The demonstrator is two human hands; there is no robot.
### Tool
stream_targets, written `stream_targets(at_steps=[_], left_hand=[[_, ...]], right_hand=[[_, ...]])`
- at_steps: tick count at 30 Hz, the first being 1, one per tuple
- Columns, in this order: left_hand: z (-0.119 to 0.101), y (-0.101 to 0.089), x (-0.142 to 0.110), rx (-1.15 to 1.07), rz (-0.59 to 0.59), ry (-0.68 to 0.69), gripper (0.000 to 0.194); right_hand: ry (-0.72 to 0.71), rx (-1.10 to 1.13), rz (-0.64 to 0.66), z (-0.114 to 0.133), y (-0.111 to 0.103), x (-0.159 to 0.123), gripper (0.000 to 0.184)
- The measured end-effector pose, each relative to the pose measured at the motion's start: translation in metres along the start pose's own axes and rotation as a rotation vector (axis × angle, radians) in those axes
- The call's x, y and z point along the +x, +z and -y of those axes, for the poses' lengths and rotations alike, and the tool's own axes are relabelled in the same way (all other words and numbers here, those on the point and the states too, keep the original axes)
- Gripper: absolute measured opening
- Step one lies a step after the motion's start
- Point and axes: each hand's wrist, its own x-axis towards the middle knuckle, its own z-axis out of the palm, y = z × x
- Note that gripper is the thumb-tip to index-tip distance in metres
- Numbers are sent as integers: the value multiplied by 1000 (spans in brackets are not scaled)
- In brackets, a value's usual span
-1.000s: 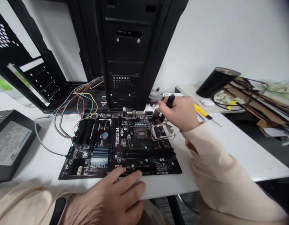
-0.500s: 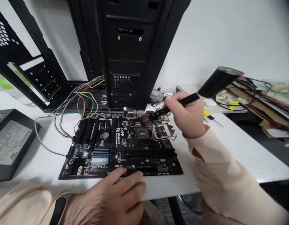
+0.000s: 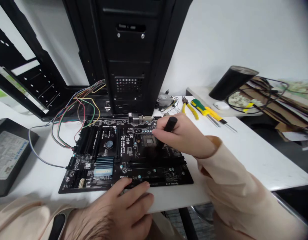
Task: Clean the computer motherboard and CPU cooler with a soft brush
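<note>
In my right hand (image 3: 181, 135) is a black-handled brush (image 3: 170, 124), its handle upright in my closed fingers. The brush's dark head is blurred, over the motherboard (image 3: 130, 155) just right of the CPU socket (image 3: 149, 141). The black Gigabyte motherboard lies flat on the table, with a blue-grey heatsink (image 3: 104, 166) and a round coin battery (image 3: 109, 144). Along the board's near edge rests my left hand (image 3: 130, 203), fingers apart and slightly bent, the fingertips touching the edge. Thin coloured wires (image 3: 76, 110) run to the board's left side.
Behind the board stands a black computer case (image 3: 129, 63). A power supply (image 3: 11, 156) sits at left. Pliers (image 3: 190, 108), screwdrivers (image 3: 206, 111), a CPU cooler (image 3: 165, 100), a black cylinder (image 3: 232, 81) and a white mouse-like object (image 3: 221, 105) lie to the right.
My right hand has moved left and toward me with the brush, now turned upright, over the right of the CPU socket. My left hand stays at the board's edge. The view has shifted slightly.
</note>
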Motion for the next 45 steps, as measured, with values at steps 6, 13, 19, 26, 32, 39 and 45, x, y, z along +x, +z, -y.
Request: stream_targets(at_steps=[6,13,19,26,32,39,45], left_hand=[[0,0,0,3,0,-18,4],[0,-3,0,17,11,-3,4],[1,-3,1,0,47,2,5],[-2,-13,7,12,94,-45,5],[0,-11,6,13,82,-28,6],[1,-3,5,-8,34,-20,7],[1,-4,4,-11,23,-18,8]], right_hand=[[173,-188,89,-3,-4,0,31],[190,-282,112,-5,-9,1,29],[96,6,-120,-1,-16,-4,32],[8,-554,-22,5,-11,-6,39],[31,-814,263,4,-1,-7,35],[82,-822,373,4,3,-6,34],[84,-801,392,4,2,-5,34]])
